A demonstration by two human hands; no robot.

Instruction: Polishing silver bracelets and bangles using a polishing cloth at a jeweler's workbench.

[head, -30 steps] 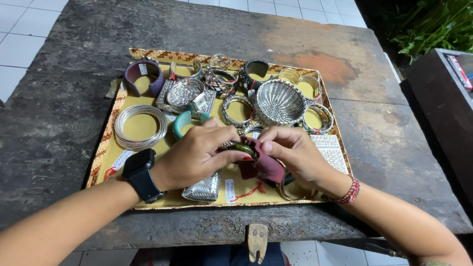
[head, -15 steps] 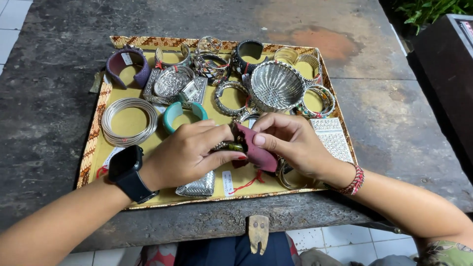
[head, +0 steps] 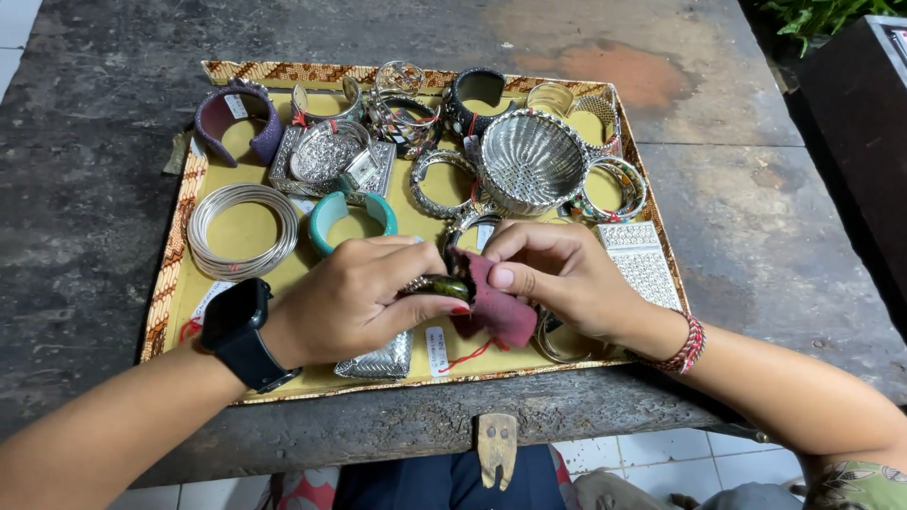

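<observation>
Over the near tray (head: 179, 283), our left hand (head: 354, 297) fingers are gripping a dark bracelet (head: 442, 285); our right hand (head: 562, 274) fingers are pinching a maroon cloth (head: 496, 307) against it.

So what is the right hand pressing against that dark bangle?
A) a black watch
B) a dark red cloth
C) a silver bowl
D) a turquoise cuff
B: the right hand pinches a dark red cloth against the dark bangle that the left hand holds over the tray.

tray (head: 179, 247) on table (head: 85, 142) | basket (head: 532, 162) behind hands | bangle stack (head: 243, 229) probably flat, left
</observation>
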